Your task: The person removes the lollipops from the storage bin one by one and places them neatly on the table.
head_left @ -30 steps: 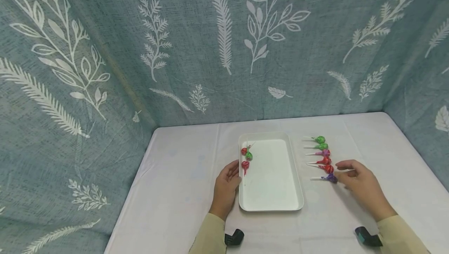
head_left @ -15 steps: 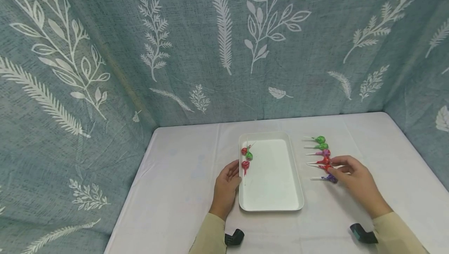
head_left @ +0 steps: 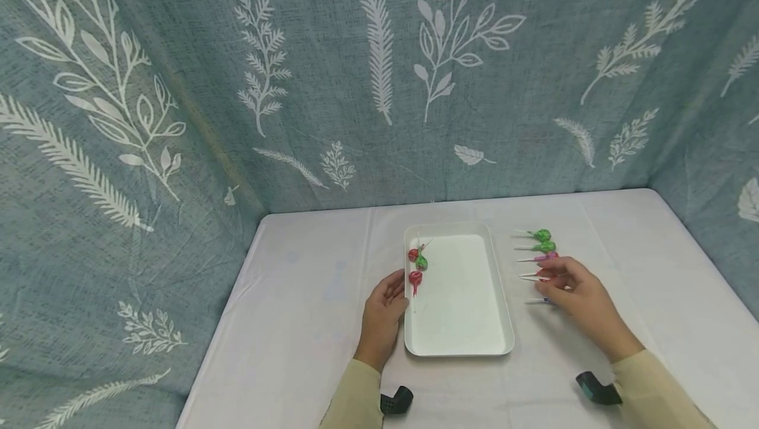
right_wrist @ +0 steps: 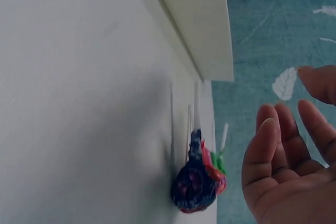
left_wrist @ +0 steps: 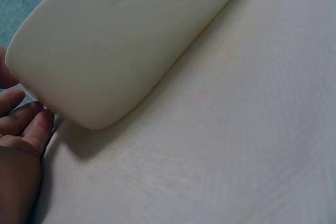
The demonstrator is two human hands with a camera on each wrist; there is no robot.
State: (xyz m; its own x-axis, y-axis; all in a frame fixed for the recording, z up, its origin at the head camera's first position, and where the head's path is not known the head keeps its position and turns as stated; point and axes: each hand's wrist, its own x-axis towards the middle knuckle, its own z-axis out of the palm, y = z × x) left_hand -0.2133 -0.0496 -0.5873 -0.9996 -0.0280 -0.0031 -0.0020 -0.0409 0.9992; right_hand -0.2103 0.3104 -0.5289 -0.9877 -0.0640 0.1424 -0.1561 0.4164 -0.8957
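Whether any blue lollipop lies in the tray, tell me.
No: the tray holds only a green lollipop and two red lollipops.

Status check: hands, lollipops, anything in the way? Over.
Left hand touching white tray at its left side. Right hand above lollipop row, holding nothing. Three lollipops in tray. Right hand blocks head view of several candy heads.

White tray, leaf-patterned teal curtain
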